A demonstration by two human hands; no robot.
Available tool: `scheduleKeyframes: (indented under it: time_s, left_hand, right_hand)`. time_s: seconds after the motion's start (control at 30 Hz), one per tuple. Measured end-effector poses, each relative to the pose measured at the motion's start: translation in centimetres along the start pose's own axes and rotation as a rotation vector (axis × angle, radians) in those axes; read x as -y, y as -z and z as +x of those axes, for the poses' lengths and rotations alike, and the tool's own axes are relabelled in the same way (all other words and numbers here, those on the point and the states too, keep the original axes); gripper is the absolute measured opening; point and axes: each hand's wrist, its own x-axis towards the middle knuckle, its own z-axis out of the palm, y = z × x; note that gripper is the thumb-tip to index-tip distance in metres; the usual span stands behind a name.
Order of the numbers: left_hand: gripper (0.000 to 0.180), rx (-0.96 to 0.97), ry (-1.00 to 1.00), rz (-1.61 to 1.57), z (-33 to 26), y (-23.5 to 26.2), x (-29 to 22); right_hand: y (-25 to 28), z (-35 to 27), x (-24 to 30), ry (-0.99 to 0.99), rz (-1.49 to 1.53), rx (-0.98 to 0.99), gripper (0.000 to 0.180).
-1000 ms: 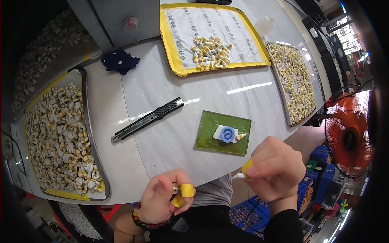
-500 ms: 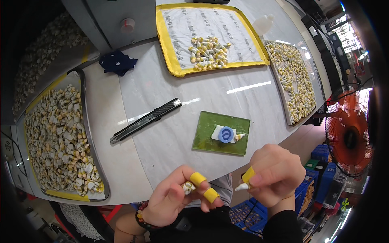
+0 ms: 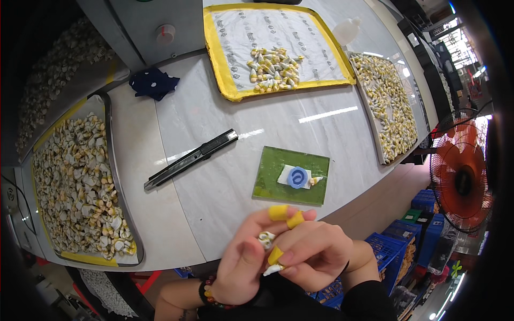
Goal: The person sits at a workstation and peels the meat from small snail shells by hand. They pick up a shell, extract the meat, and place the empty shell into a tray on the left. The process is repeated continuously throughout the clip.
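Many small white-and-yellow pieces (image 3: 80, 187) fill the tray (image 3: 88, 258) at your far left, heaped inside its dark rim and yellow edging. Next comes a dark blue cloth (image 3: 153, 84) with white spots, crumpled on the grey table (image 3: 225, 182). A black utility knife (image 3: 191, 159) lies slantwise nearer to you, well apart from the cloth.

Your left hand (image 3: 241, 267), beaded bracelet (image 3: 208, 293) at its wrist, is half curled, the thumb raised; it cradles a rounded piece (image 3: 266, 238), white and yellow, against the fingers. Two yellow bands (image 3: 278, 212) wrap fingers of that hand. Beyond it, at the table's far side, a yellow-rimmed tray (image 3: 221, 88) with a printed white lining carries a small cluster of tapered pieces (image 3: 274, 68).

Ahead of your hands sits a green plate (image 3: 267, 166), bearing a blue round holder (image 3: 297, 177) on a white patch (image 3: 283, 175), with one tapered piece just beside it. Your right hand (image 3: 316, 254) is closed in a pinch on a white-tipped piece (image 3: 273, 269) in front of your left palm; you cannot tell whether the hands touch. Farther right, a third tray (image 3: 381, 159) is spread with tapered pieces, and beyond it stands an orange fan (image 3: 460, 176).
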Motion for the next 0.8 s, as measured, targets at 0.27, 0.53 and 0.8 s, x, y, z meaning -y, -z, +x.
scheduleKeyframes:
  time_s: [0.27, 0.53, 0.8]
  left_hand:
    - [0.056, 0.005, -0.205, 0.455, 0.0, 0.6, 0.2]
    - [0.044, -0.028, -0.308, 0.594, 0.1, 1.9, -0.8]
    - [0.032, 0.035, -0.516, 0.906, 0.4, 2.7, -1.0]
  right_hand:
    - [0.4, -0.9, 1.5, -0.041, 0.032, 0.033, 0.022]
    - [0.6, -0.7, 1.7, -0.007, -0.040, 0.045, 0.021]
    - [0.5, -1.1, 1.5, 0.036, -0.053, -0.036, 0.020]
